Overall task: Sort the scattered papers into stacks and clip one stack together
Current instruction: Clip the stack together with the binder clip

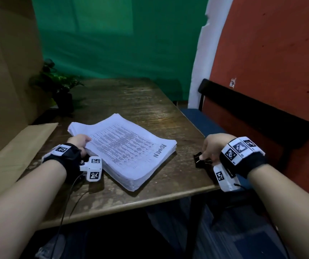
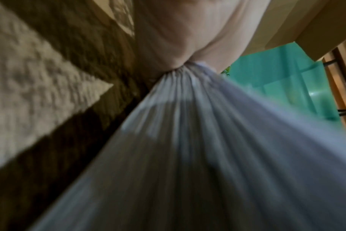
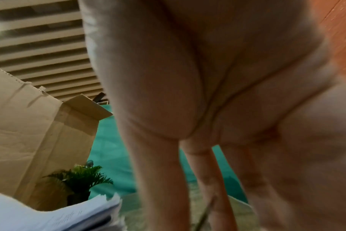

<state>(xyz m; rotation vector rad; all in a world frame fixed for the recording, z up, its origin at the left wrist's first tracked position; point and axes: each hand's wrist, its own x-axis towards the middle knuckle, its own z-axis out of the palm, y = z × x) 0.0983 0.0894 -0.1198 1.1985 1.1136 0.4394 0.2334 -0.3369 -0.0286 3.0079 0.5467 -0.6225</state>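
Observation:
A thick stack of printed papers, its top sheet marked ADMIN, lies askew in the middle of the wooden table. My left hand grips the stack's near left corner, thumb on top; the left wrist view shows the paper edges pinched under my palm. My right hand is at the table's right edge, fingers curled down on a black binder clip that rests on the wood. In the right wrist view my fingers point down beside the paper stack; the clip is hidden there.
A small potted plant stands at the table's back left corner. Brown cardboard lies along the left side. A black-backed bench with a blue seat runs against the red wall on the right.

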